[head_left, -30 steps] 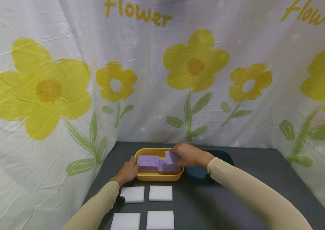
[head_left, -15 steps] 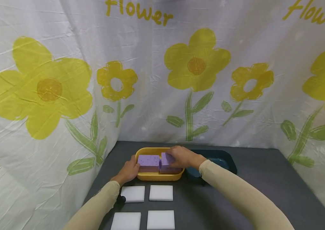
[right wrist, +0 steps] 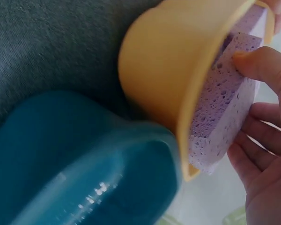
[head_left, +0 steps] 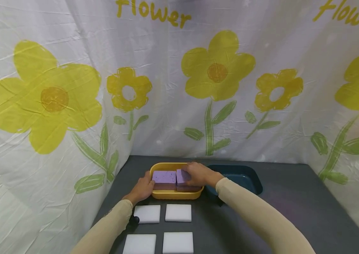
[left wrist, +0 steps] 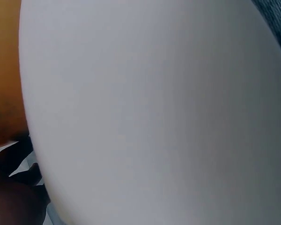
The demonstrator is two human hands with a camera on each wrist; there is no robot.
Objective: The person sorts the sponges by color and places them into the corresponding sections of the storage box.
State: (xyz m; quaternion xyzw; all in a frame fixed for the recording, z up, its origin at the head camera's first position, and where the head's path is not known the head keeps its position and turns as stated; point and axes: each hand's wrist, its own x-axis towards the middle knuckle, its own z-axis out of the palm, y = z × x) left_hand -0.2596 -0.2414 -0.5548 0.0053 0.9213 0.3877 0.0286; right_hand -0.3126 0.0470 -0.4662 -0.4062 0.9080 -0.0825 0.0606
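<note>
A yellow tub (head_left: 176,195) stands toward the back of the table with purple sponges (head_left: 164,176) in its left and right halves. At the tub's left end, my left hand (head_left: 142,188) grips the wall. My right hand (head_left: 200,174) holds a purple sponge (head_left: 182,176) on top of the right-hand sponges, inside the tub. Close up in the right wrist view, the thumb presses one face of this pored sponge (right wrist: 220,103) and the fingers lie along another. A white surface (left wrist: 150,112) close to the camera fills most of the left wrist view.
A dark teal tub (head_left: 246,180) stands right beside the yellow one, under my right forearm. Several white rectangular pads (head_left: 178,213) lie in two rows in front. A white curtain (head_left: 166,123) with yellow flowers hangs behind and at both sides of the dark table (head_left: 287,197).
My right hand has lowered the sponge from a tilted position above the right-hand sponges down onto them, level beside the left stack. My left hand keeps its grip on the tub.
</note>
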